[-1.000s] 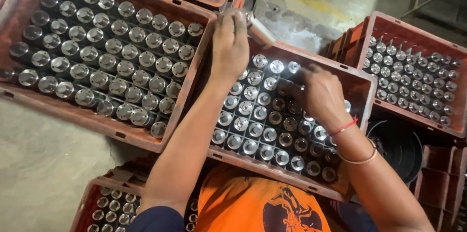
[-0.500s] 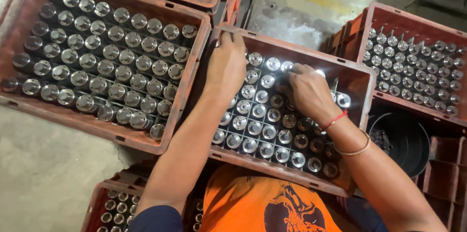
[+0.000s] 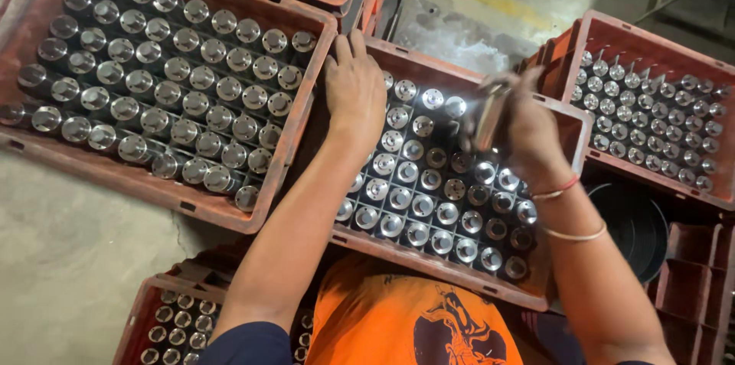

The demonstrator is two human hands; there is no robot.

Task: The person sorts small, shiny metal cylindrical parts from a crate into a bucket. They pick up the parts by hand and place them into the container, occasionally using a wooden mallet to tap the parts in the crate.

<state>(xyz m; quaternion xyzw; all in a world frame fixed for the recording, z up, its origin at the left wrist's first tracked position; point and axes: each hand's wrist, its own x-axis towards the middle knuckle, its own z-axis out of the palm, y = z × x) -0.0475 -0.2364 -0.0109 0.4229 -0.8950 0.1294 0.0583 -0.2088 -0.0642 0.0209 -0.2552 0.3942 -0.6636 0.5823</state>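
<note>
A red plastic crate (image 3: 429, 265) stands right in front of me, its grid filled with several shiny metal cylinders (image 3: 406, 197) standing on end. My left hand (image 3: 354, 93) lies flat, palm down, on the far left corner of this crate, over the parts there. My right hand (image 3: 524, 124) is raised over the crate's far right part and grips one metal cylinder (image 3: 488, 116), lifted clear of the grid and tilted. Red thread and a thin bangle circle that wrist.
A larger red crate (image 3: 230, 216) of the same metal parts sits at the left, touching the middle one. Another full crate (image 3: 651, 170) stands at the right, one more (image 3: 164, 296) near my left knee. A black round tub (image 3: 632, 223) lies lower right. Concrete floor (image 3: 69, 258) at left.
My right hand closed on a cylinder in the crate and lifted it out, rising toward the far right edge. My left hand stayed flat on the crate corner.
</note>
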